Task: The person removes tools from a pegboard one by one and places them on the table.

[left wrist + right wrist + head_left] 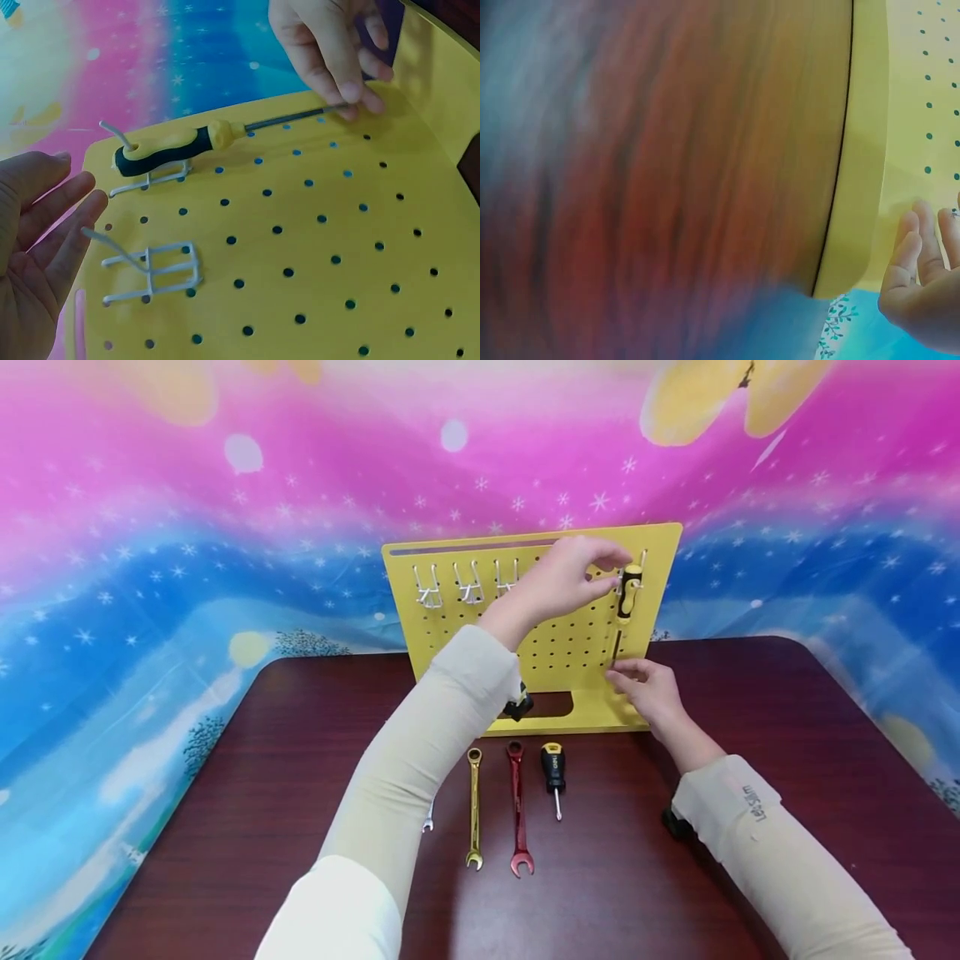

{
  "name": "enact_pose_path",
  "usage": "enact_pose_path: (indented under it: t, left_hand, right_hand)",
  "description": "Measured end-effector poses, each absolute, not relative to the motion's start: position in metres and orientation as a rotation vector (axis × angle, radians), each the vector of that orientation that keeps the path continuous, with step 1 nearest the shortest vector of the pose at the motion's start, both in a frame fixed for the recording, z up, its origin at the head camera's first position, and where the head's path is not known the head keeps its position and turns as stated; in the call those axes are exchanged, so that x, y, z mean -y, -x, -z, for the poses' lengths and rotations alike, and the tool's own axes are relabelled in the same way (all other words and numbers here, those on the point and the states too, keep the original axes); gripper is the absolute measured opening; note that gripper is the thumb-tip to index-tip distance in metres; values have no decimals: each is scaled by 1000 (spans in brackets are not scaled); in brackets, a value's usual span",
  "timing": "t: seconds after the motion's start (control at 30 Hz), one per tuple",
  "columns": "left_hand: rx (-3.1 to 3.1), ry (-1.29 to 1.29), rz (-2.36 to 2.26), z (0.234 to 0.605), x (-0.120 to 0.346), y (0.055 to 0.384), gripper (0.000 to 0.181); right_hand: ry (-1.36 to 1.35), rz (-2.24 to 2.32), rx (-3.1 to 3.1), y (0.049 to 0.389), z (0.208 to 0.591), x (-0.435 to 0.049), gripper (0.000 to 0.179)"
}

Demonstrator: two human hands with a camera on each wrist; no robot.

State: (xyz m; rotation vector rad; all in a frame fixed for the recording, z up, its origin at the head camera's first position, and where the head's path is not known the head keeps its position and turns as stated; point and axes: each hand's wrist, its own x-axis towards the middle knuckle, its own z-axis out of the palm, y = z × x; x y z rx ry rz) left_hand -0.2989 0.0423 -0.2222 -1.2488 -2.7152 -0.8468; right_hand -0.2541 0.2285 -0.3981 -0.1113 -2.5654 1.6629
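Observation:
A black-and-yellow screwdriver (pixel 628 593) hangs handle up on the right side of a yellow pegboard (pixel 558 647). In the left wrist view, a white hook (pixel 116 133) pokes through the hole at the end of its handle. My right hand (pixel 651 693) pinches the tip of the thin shaft between thumb and fingers, low on the board. Beside the handle is my left hand (pixel 566 577), its fingers loosely extended and apart from the screwdriver. The right wrist view catches only some of the right hand's fingers (pixel 928 255); the screwdriver is outside it.
More white hooks (pixel 468 585) line the board's upper left. On the dark red table (pixel 330 752), in front of the board, lie a gold wrench (pixel 475 810), a red wrench (pixel 517 810) and a second screwdriver (pixel 553 768). A silver wrench (pixel 428 821) is mostly hidden by my left arm.

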Motion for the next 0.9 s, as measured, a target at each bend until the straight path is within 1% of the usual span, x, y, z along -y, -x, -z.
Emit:
enact_pose_path:
  t: [0.2,0.4,0.9]
  left_hand:
    - [2760,1191,917,230,-49,305,42]
    - [2759,1207,958,237,-58,310,46]
    - [2711,1184,884,246,-64,314,41]
  right_hand:
    - [114,-1652,2561,256,400,-225,36]
    - [133,-1616,2616,257,398,-222,35]
    - [107,-1558,2603,255,397,-226,31]
